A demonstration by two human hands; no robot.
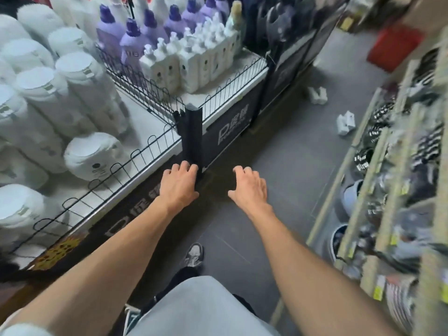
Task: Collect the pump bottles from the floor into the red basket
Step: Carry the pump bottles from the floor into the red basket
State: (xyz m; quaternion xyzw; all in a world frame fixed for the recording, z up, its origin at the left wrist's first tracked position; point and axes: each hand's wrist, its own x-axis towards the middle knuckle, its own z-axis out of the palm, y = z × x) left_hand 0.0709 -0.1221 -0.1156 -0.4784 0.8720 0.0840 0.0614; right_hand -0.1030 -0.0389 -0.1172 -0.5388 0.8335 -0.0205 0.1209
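So the pump bottles on the floor: we can see two little white clusters lying down on the grey tiles, one [317,94] close to the foot of the dark display stand, the other [346,122] a bit nearer to us and just beside the right-hand shelving. They're toppled rather than upright, but the frame is smeared enough that we can't tell which way the pumps point or how the long axes run. The red basket [394,47] sits further up the aisle, well beyond both clusters, top right.

Our left hand [178,181] and right hand [249,186] are both stretched out in front, palms down, fingers loosely spread and slightly curled, nothing in either one. The left hovers in front of the black corner post [191,137] of the display table; whether it's touching, we can't tell.

On that table, behind a low wire fence [145,88], stand upright white pump bottles [184,66], purple bottles [132,37], and big white tubs [72,76]. A sneaker [194,255] shows down below.
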